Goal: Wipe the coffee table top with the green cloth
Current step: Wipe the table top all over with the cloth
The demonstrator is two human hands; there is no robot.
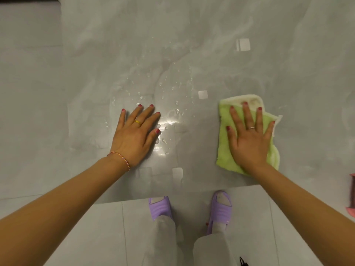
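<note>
I saw the right hand (249,139) spread flat on the green cloth (226,150) at the right of the frame. The left hand (134,135) lay spread on the coffee table top (192,35). Water drops (169,116) in the middle looked unwiped, so most work was left.

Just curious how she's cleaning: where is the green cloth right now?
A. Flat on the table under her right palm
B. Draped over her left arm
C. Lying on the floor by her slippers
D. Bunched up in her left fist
A: the right hand lies spread flat on the green cloth, pressing it onto the table.
</note>
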